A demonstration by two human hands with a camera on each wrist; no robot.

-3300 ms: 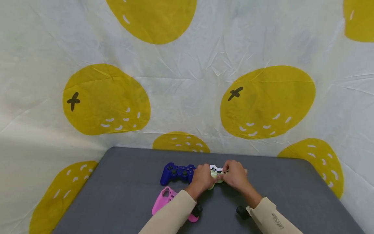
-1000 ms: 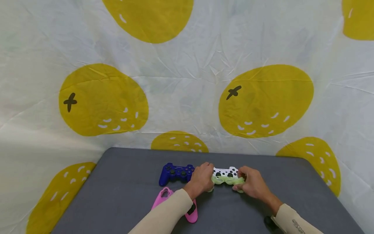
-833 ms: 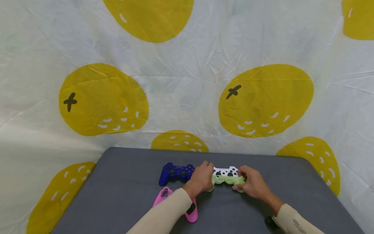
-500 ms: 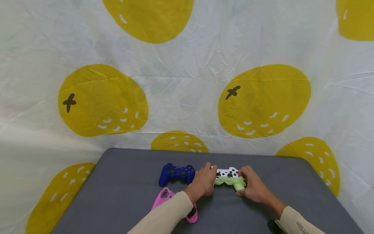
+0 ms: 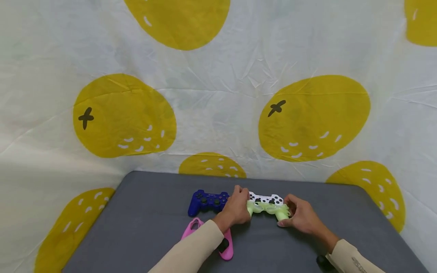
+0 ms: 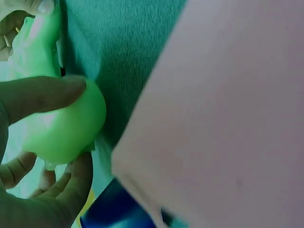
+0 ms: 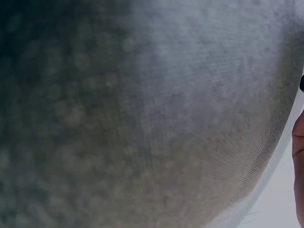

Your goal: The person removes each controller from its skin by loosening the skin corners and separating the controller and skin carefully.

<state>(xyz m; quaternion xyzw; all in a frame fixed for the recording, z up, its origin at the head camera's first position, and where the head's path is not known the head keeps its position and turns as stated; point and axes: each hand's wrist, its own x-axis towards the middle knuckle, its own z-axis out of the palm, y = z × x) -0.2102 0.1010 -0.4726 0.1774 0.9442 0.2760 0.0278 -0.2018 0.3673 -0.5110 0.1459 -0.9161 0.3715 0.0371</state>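
A white game controller with black spots (image 5: 266,198) is partly inside a light green silicone cover (image 5: 268,208), its upper face still showing in the head view. My left hand (image 5: 238,206) grips the left end; in the left wrist view its thumb (image 6: 52,95) lies over the rounded green handle, fingers curled beneath. At the other end, my right hand (image 5: 303,216) pinches the cover's right handle between thumb and fingers. The right wrist view is mostly filled by blurred cloth, with only a sliver of hand (image 7: 298,166) at its edge.
A blue game controller (image 5: 206,201) lies on the grey table (image 5: 153,227) left of my left hand. Nearer, a pink silicone cover (image 5: 227,253) is partly hidden under my left forearm. White cloth with yellow fruit shapes (image 5: 124,115) hangs behind the table.
My right hand has moved from close beside my left hand out to the controller's right end. The green cover now spans the controller's lower part, and its right handle shows more fully.
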